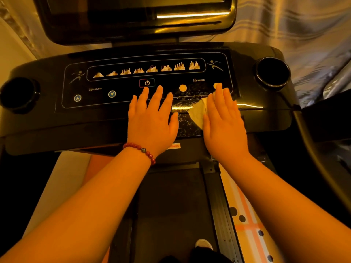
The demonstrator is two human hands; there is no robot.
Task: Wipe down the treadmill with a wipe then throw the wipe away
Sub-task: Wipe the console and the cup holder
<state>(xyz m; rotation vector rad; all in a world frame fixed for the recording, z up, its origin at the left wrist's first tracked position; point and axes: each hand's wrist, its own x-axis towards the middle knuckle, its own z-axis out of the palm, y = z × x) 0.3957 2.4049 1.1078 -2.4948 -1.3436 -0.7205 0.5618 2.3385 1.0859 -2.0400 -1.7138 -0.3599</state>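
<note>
Leaning over the treadmill (57,122), laid both hands palm-down on its glossy black console panel. Pressed the right hand (225,126) flat on the wipe (196,113), fingers straight and close together, curled round nothing. Covered most of the pale cloth with the palm, leaving only a folded corner showing at the thumb side. Reached with the fingertips as far as the rightmost yellow button (216,85) under the SPEED label, partly hiding it. Rested the left hand (152,120) just beside, likewise flat and gripping nothing, fingers spread and straight, apart from the wipe, one fingertip just below the power button (147,83). Wore a red bead bracelet (140,150) on the left wrist.

Saw wet droplets (187,122) speckled over the panel between the two hands and up towards the second yellow button (182,88). Had a round cup holder at each end of the console, the left cup holder (19,93) and the right cup holder (272,73), with a dark screen (133,16) upright behind them. Stood over the black belt (171,205), forearms above it, the toe of a white shoe (203,243) on its near end. Noted a shiny striped curtain (294,25) behind on the right and a checked, dotted mat (247,224) along the belt's right rail.
</note>
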